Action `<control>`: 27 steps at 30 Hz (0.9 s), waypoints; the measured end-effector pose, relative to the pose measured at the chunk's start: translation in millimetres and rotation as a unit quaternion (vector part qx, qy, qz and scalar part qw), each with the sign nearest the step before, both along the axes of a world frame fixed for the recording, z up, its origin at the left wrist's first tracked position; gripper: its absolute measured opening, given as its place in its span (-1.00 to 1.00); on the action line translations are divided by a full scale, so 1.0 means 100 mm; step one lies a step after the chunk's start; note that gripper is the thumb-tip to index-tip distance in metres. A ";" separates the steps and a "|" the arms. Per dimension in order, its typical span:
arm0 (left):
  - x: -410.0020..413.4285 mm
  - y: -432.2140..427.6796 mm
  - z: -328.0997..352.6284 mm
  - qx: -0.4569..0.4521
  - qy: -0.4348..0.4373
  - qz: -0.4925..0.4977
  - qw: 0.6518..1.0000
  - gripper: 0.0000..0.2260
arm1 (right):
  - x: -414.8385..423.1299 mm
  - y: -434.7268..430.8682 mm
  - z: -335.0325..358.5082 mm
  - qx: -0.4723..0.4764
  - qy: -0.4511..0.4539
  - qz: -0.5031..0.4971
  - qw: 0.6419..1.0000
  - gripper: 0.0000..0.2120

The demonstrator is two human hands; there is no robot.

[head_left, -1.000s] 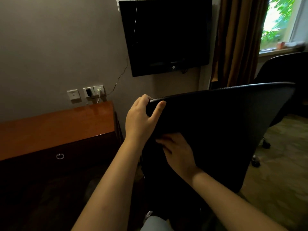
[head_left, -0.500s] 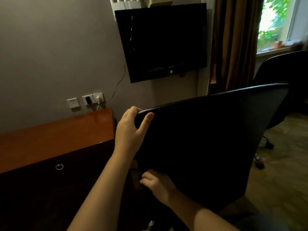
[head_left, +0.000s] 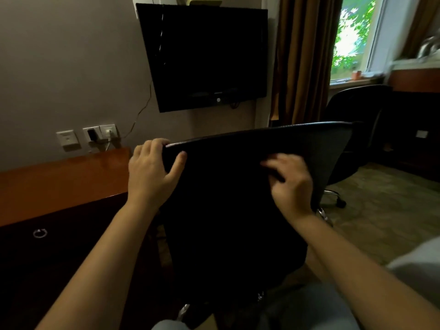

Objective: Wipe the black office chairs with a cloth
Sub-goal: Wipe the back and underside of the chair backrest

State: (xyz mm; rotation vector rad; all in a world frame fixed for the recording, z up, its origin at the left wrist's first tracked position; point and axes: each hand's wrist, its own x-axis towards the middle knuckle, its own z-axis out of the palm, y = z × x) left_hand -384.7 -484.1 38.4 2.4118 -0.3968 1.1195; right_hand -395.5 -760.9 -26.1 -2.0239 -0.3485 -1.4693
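Head view. Dead centre, the backrest (head_left: 238, 210) of a black office chair, broad dark face toward the camera, top edge sloping up toward 2 o'clock. Likely stiff along the rim and a little yielding across the textured panel. Probably on a swivel base, so apt to turn or roll under a sideways push. Neither fragile nor slippery by the look of it. Best steadied at the top rim, near a corner, while wiping across the face.

Left hand (head_left: 152, 170) at 10 o'clock of the backrest: clamped on the top corner, fingers hooked over the rim, thumb pressed on the near face, forearm reaching up from 7 o'clock. Right hand (head_left: 291, 184) at 2 o'clock of the panel, just under the rim, laid against the face, forearm in from 4 o'clock. Motion-blurred, so impossible to tell whether flat or pinching something. No cloth distinguishable against the dark panel.

Beyond, at 2 o'clock, a second black office chair (head_left: 352, 108) below the window (head_left: 352, 39). At 12, a wall-mounted television (head_left: 202, 55). At 9, a wooden desk (head_left: 59, 182).
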 end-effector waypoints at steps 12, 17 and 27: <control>0.04 -1.18 -0.03 0.154 -0.110 0.009 0.982 -0.40 | 0.22 -0.01 -0.74 -0.056 0.153 0.019 0.987 -0.79; 0.07 -1.12 -0.11 0.136 -0.153 0.035 0.978 -0.41 | 0.34 -0.11 -1.24 -0.119 0.270 0.015 0.955 -0.78; 0.08 -0.91 -0.14 0.142 -0.170 0.044 0.974 -0.43 | 0.16 -0.21 -0.69 -0.079 0.183 0.041 0.979 -0.76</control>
